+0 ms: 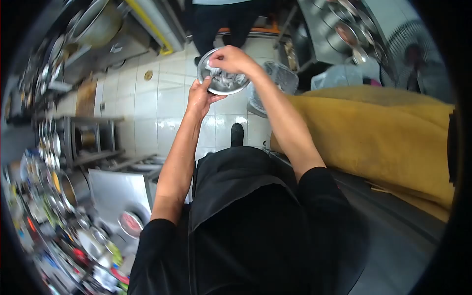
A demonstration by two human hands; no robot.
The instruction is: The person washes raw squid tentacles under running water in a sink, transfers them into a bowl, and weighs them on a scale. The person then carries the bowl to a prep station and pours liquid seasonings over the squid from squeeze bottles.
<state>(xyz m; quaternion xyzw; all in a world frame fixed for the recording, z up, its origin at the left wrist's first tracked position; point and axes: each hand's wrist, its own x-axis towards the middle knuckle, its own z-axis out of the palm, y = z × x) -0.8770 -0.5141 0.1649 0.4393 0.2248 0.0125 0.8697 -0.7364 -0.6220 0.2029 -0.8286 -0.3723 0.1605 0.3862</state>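
My left hand (200, 96) grips a round metal bowl (212, 86) at its near left edge, the thumb over the rim and fingers beneath. The bowl is held out in front of me above the floor, tilted toward me. Inside lies whitish, wet-looking stuff (228, 78) that I cannot identify. Over the far side of the bowl, my right hand (233, 60) has its fingers pinched together at a whitish bit. What exactly sits between those fingertips is too small to name.
Another person in dark trousers (216, 24) stands just beyond the bowl. A bin with a clear liner (280, 78) is on the tiled floor (147, 103). A yellow-brown cover (368, 132) lies at right, near a fan (413, 46). Crowded shelves and a metal dish of pinkish food (131, 224) are left.
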